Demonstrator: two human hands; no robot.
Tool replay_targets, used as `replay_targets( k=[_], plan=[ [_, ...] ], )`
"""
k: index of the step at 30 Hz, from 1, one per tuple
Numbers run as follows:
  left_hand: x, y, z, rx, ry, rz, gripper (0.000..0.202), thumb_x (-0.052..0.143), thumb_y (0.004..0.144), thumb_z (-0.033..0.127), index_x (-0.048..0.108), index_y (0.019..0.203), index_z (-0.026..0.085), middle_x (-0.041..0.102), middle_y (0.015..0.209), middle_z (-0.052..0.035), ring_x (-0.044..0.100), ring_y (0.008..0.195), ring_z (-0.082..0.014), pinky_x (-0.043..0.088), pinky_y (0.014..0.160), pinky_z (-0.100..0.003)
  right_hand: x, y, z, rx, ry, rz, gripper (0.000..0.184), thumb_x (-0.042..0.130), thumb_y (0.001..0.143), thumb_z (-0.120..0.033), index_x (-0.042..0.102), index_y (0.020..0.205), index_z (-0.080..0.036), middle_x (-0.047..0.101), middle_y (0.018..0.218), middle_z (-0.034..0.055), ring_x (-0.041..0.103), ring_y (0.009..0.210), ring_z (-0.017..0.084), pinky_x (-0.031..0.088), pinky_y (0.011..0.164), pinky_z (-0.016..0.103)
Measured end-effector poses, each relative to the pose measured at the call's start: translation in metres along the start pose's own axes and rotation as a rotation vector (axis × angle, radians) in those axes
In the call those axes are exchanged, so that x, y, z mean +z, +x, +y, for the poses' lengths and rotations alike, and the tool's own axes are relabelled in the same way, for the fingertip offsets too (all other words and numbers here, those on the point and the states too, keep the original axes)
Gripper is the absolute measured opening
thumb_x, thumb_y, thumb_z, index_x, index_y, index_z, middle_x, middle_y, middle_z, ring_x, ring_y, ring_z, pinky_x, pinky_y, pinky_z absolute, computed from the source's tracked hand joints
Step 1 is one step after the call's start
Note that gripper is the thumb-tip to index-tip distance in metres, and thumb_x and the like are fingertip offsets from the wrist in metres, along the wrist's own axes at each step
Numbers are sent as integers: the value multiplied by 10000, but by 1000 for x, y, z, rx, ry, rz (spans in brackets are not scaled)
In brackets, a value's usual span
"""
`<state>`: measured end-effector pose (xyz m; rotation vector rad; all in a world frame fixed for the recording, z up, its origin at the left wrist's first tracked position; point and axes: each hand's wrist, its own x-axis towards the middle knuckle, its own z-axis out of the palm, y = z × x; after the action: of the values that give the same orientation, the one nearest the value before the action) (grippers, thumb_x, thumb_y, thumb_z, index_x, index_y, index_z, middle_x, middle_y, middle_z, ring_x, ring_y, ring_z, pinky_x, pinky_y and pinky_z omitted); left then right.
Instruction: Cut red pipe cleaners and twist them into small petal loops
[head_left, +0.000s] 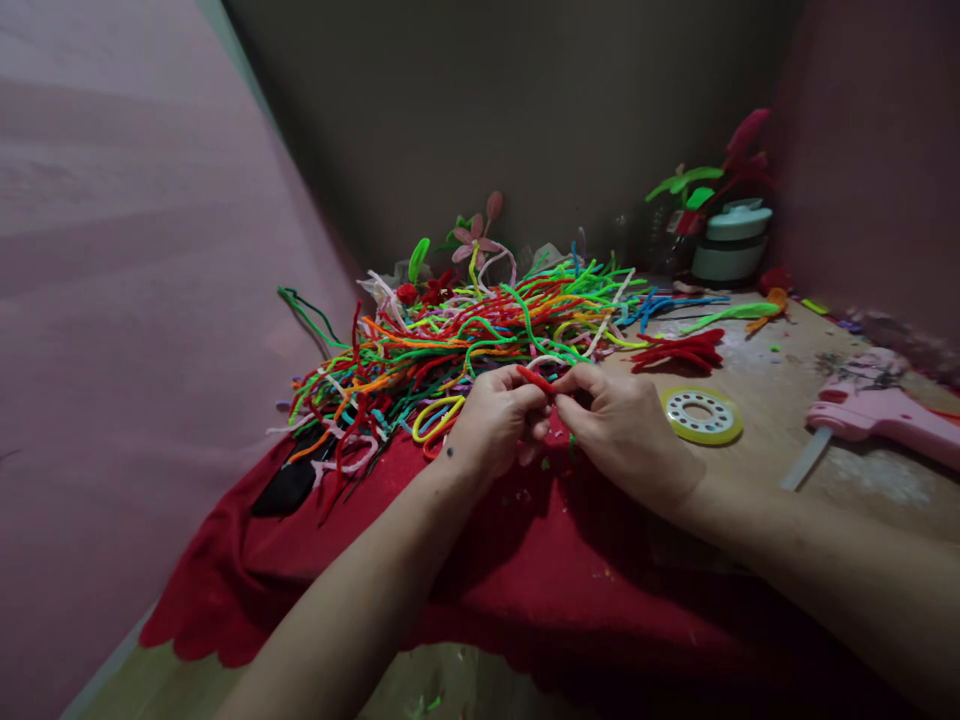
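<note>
Between my two hands is a short red pipe cleaner [535, 379], held above the near part of the red cloth. My left hand [501, 415] pinches it from the left, with the fingers curled. From the right, the thumb and forefinger of my right hand [619, 425] close on its other end. Just behind the hands lies a large tangled heap of pipe cleaners [480, 325] in green, orange, red, yellow, white and other colours. A looped yellow pipe cleaner [431, 420] lies beside my left wrist. The fingertips partly hide the red piece.
A pink glue gun [885, 405] lies at the right, near a yellow-rimmed tape roll [701, 415]. Bundled red pieces [679, 352] lie behind the roll. A pale green container [731, 245] stands at the back right. Red cloth [495, 570] hangs over the front edge; walls enclose the sides and back.
</note>
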<state>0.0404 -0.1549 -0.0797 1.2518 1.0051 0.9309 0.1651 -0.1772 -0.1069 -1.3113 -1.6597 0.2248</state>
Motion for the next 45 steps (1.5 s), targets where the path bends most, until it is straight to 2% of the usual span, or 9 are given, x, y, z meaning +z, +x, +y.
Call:
replay_targets(
  k=[5,7,14,20,24,27,32,40,45],
  plan=[
    [0,-4,4,-30,24,10,91,528,574,112,545,650,157,399,398,76,282,292,-36,200,273,-144,-5,7,-5,376,429,-141,96,545,695,-163,609,625,-148,552,522,-23,468,464,97,356,484,234],
    [-2,-3,5,-24,35,-23,80,526,575,114,558,637,153,365,372,80,254,286,-33,184,279,-148,-6,9,-4,435,534,-188,77,555,685,-178,594,627,-147,533,502,-32,445,433,91,348,452,229],
    [-8,8,-1,-74,-1,-27,27,533,549,134,531,521,134,457,411,27,325,285,-55,239,255,-179,-1,3,2,9,130,-39,160,495,737,-99,638,706,-162,613,624,-1,529,573,113,377,573,234],
    [-9,10,-1,-202,-126,-32,22,517,532,104,535,520,101,484,483,2,359,312,-44,246,244,-160,2,0,6,-138,-97,-18,137,498,771,-120,630,734,-131,632,665,45,553,601,139,364,577,247],
    [-11,13,-2,-280,-280,-101,37,489,539,71,519,534,93,475,496,13,327,318,-9,204,255,-114,2,0,2,-139,-116,-8,146,489,768,-132,631,738,-124,639,685,63,557,614,152,372,597,263],
    [-12,14,-2,-292,-318,-121,45,481,567,82,524,569,90,463,507,25,305,320,5,200,262,-97,0,3,-2,0,39,-15,143,491,755,-135,632,729,-139,634,664,37,545,589,134,376,583,250],
    [-11,8,2,-131,-119,-148,66,540,599,121,484,570,140,403,487,62,264,311,-15,193,246,-134,-4,9,-1,242,325,-141,161,493,751,-172,607,640,-148,566,543,-11,487,496,107,375,526,236],
    [-13,5,5,59,88,-82,71,580,593,143,519,627,146,427,446,78,337,291,-28,229,279,-152,-5,8,2,10,143,-43,137,516,759,-175,645,721,-148,599,599,-2,510,533,102,373,556,227],
    [-12,5,4,179,32,-143,218,653,631,213,563,823,165,559,615,58,439,357,-46,325,297,-169,-6,7,-1,-27,74,-44,173,489,755,-129,632,660,-148,551,537,-20,467,489,86,342,528,216]
  ],
)
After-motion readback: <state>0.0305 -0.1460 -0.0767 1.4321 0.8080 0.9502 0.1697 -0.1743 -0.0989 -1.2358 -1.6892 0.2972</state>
